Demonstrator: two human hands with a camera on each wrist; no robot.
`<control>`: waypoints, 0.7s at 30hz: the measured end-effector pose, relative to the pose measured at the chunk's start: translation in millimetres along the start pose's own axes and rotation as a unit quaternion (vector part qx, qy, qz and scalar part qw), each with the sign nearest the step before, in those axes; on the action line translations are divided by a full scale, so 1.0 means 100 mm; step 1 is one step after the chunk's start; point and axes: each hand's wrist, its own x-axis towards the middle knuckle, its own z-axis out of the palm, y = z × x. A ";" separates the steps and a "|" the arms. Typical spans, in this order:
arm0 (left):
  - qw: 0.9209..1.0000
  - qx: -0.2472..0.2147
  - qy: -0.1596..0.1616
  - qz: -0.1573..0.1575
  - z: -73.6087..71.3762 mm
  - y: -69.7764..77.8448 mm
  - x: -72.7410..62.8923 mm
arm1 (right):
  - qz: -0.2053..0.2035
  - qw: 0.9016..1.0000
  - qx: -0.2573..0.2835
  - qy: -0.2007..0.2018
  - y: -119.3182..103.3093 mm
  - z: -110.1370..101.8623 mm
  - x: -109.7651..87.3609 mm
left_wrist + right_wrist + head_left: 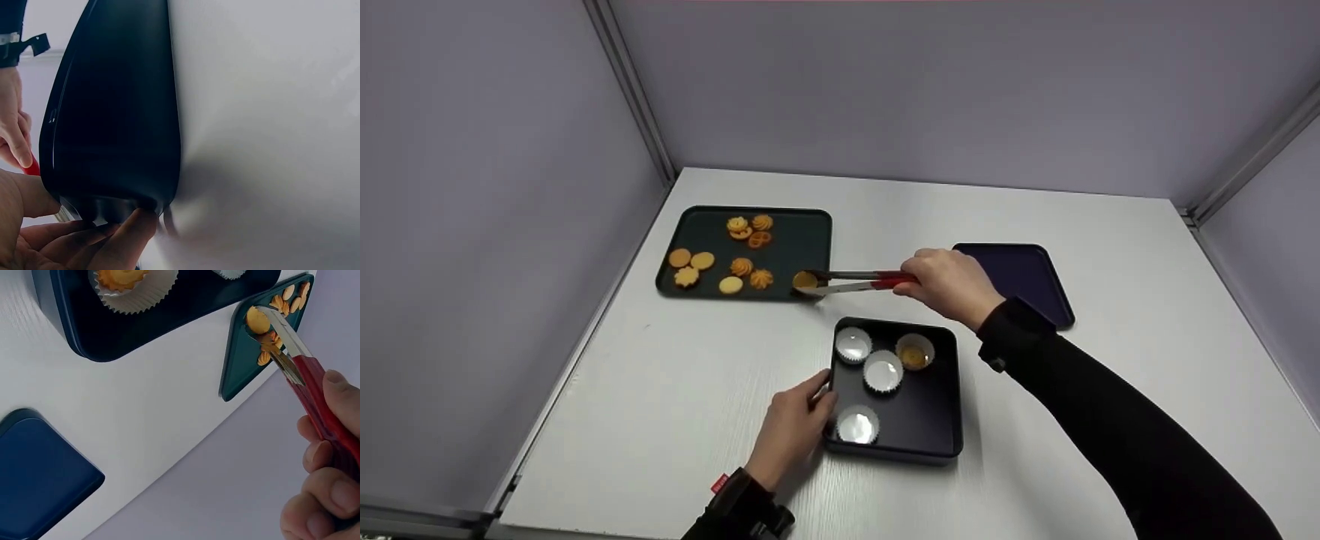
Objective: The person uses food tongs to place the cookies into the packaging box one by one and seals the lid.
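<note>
With my right hand I hold red-handled metal tongs, reaching left over the green tray. The tong tips lie on either side of a round cookie at that tray's front right corner; in the right wrist view the cookie sits between them. My left hand grips the left wall of a dark square pan, fingers against its outside. Inside the pan are several white paper cups. The back right cup holds a cookie, seen from above in the right wrist view.
More cookies lie in groups on the green tray: flower-shaped ones, a pretzel-shaped one and round ones. A dark blue tray lies at right, partly behind my right hand. Grey panels bound the white table.
</note>
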 end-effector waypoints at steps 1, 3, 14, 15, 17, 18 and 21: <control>1.000 0.001 0.000 -0.001 0.00 0.00 0.00 | -0.003 1.000 -0.003 0.005 0.00 0.01 -0.01; 1.000 0.002 -0.001 -0.002 0.00 0.00 0.00 | -0.011 1.000 -0.010 0.016 -0.01 0.03 -0.02; 1.000 -0.017 -0.004 0.002 0.01 -0.02 0.00 | -0.053 0.995 -0.060 0.054 0.04 0.05 -0.12; 1.000 -0.017 -0.004 0.001 0.01 -0.02 0.00 | -0.057 0.995 -0.065 0.055 0.05 0.05 -0.12; 1.000 -0.019 -0.003 0.001 0.01 -0.02 0.00 | -0.067 0.993 -0.073 0.061 0.06 0.05 -0.14; 1.000 -0.020 -0.003 0.001 0.01 -0.02 0.00 | -0.073 0.992 -0.078 0.066 0.06 0.04 -0.15; 1.000 -0.020 -0.001 0.005 0.01 -0.02 0.00 | -0.094 0.987 -0.093 0.087 0.07 0.04 -0.17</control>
